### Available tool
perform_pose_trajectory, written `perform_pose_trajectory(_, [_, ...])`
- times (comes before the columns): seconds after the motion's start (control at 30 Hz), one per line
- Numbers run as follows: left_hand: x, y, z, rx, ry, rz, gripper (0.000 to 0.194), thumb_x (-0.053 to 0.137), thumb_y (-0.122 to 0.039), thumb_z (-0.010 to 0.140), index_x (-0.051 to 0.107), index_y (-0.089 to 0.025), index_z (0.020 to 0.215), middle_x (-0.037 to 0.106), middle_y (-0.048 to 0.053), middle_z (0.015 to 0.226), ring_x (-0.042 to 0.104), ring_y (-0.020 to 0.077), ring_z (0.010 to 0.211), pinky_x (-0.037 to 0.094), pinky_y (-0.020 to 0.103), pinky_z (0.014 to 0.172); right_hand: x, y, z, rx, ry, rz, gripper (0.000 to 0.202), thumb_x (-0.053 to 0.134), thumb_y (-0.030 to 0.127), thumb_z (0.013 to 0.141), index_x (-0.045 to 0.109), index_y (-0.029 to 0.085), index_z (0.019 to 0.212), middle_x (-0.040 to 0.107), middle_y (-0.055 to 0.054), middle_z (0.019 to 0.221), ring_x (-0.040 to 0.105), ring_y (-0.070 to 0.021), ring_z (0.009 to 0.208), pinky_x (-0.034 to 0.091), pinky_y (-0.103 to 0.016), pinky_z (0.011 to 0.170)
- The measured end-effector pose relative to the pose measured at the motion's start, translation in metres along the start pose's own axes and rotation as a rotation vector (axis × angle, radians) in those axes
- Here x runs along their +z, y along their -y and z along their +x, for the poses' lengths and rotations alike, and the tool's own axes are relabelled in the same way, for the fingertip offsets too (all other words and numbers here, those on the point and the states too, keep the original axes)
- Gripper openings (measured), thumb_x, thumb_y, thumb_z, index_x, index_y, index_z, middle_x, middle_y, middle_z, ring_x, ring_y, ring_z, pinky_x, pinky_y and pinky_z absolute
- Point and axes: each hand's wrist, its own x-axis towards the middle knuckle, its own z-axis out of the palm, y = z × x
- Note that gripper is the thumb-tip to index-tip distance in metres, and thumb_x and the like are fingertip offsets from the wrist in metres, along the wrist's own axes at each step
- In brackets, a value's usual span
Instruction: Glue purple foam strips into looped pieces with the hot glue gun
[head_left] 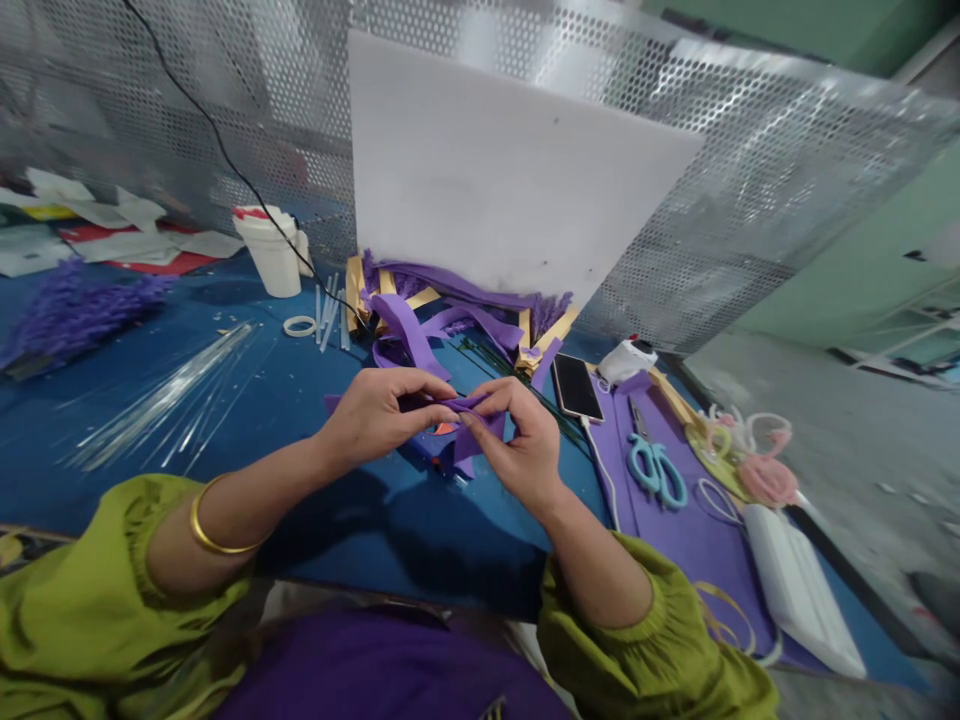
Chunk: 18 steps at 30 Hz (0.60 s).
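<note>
A purple felt strip (472, 440) is stretched between my two hands, low over the blue table. My left hand (386, 410) pinches it between thumb and fingers from the left. From the right, my right hand (521, 435) grips its folded part, fingertips close to the left ones. Part of the strip hangs below the fingers. Under it something small with orange shows, mostly hidden. Just beyond my hands lie more purple strips (409, 325), curled over gold-coloured pieces and purple flower sprigs (551, 312).
Blue scissors (658, 473), a phone (577, 387) on a white cable and a white power strip (802, 590) lie right. At left are clear thin strips (172, 390), a white cup (271, 255) and purple flowers (82, 310). A white board (510, 160) stands behind.
</note>
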Motion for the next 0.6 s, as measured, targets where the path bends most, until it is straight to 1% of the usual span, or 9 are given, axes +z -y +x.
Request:
perform_pose_trajectory(0.13, [0.001, 0.0, 0.0, 0.003, -0.001, -0.005, 0.018, 0.071, -0.033, 0.084, 0.079, -0.017, 0.083, 0.077, 0.004, 0.077, 0.064, 0.0144, 0.066, 0.047, 0.023, 0.062, 0.0, 0.001, 0.0, -0.008, 0.038, -0.007, 0.015, 0.069, 0.021, 0.088, 0.059, 0.024, 0.078, 0.069, -0.002, 0.084, 0.067, -0.0182, 0.082, 0.052, -0.034, 0.072])
perform_pose_trajectory(0.2, [0.001, -0.001, 0.0, -0.027, -0.007, -0.045, 0.018, 0.071, -0.033, 0.084, 0.077, -0.017, 0.082, 0.075, 0.003, 0.076, 0.064, 0.0142, 0.066, 0.048, 0.023, 0.062, 0.0, 0.001, 0.0, -0.02, 0.05, -0.005, 0.016, 0.069, 0.021, 0.089, 0.058, 0.024, 0.077, 0.068, -0.002, 0.08, 0.067, -0.0183, 0.081, 0.052, -0.034, 0.071])
perform_pose_trajectory(0.3, [-0.001, -0.005, 0.001, -0.076, -0.064, -0.136, 0.018, 0.069, -0.034, 0.084, 0.072, -0.016, 0.082, 0.073, 0.003, 0.076, 0.065, 0.0155, 0.07, 0.051, 0.025, 0.066, -0.001, 0.002, 0.001, -0.024, 0.042, 0.0, 0.016, 0.069, 0.02, 0.088, 0.058, 0.024, 0.077, 0.068, -0.001, 0.079, 0.067, -0.0179, 0.082, 0.052, -0.033, 0.073])
perform_pose_trajectory(0.37, [-0.005, -0.007, 0.003, -0.067, -0.144, -0.154, 0.018, 0.065, -0.033, 0.087, 0.068, -0.016, 0.08, 0.071, 0.003, 0.077, 0.066, 0.0164, 0.075, 0.052, 0.026, 0.071, -0.001, 0.002, 0.001, -0.017, 0.03, 0.007, 0.016, 0.069, 0.019, 0.088, 0.059, 0.024, 0.078, 0.068, -0.002, 0.082, 0.067, -0.0175, 0.082, 0.052, -0.033, 0.074])
perform_pose_trajectory(0.43, [-0.01, -0.006, 0.004, -0.028, -0.247, -0.133, 0.022, 0.058, -0.031, 0.091, 0.062, -0.018, 0.074, 0.067, 0.002, 0.074, 0.065, 0.016, 0.076, 0.052, 0.027, 0.074, -0.002, 0.001, 0.001, -0.003, 0.013, 0.011, 0.015, 0.07, 0.02, 0.088, 0.059, 0.023, 0.078, 0.068, -0.002, 0.084, 0.067, -0.0177, 0.082, 0.052, -0.033, 0.074])
perform_pose_trajectory(0.5, [-0.017, -0.002, 0.007, 0.003, -0.352, -0.085, 0.033, 0.053, -0.032, 0.094, 0.055, -0.02, 0.064, 0.061, 0.001, 0.066, 0.062, 0.0145, 0.067, 0.051, 0.027, 0.07, -0.003, 0.0, 0.001, 0.012, -0.003, 0.014, 0.015, 0.07, 0.022, 0.088, 0.059, 0.024, 0.077, 0.069, -0.003, 0.085, 0.067, -0.0182, 0.082, 0.052, -0.034, 0.074])
perform_pose_trajectory(0.57, [-0.025, 0.004, 0.009, 0.006, -0.454, -0.047, 0.046, 0.052, -0.036, 0.096, 0.047, -0.021, 0.053, 0.053, -0.001, 0.054, 0.055, 0.0128, 0.055, 0.049, 0.027, 0.063, -0.004, -0.001, 0.001, 0.018, -0.02, 0.019, 0.015, 0.07, 0.023, 0.087, 0.059, 0.024, 0.077, 0.069, -0.003, 0.084, 0.067, -0.0186, 0.081, 0.051, -0.034, 0.073])
perform_pose_trajectory(0.6, [-0.029, 0.007, 0.011, 0.0, -0.506, -0.026, 0.05, 0.053, -0.039, 0.096, 0.046, -0.021, 0.05, 0.05, -0.001, 0.05, 0.052, 0.0124, 0.051, 0.049, 0.028, 0.061, -0.004, -0.001, 0.001, 0.018, -0.028, 0.021, 0.015, 0.07, 0.023, 0.087, 0.059, 0.024, 0.077, 0.069, -0.003, 0.084, 0.066, -0.0188, 0.081, 0.051, -0.035, 0.073])
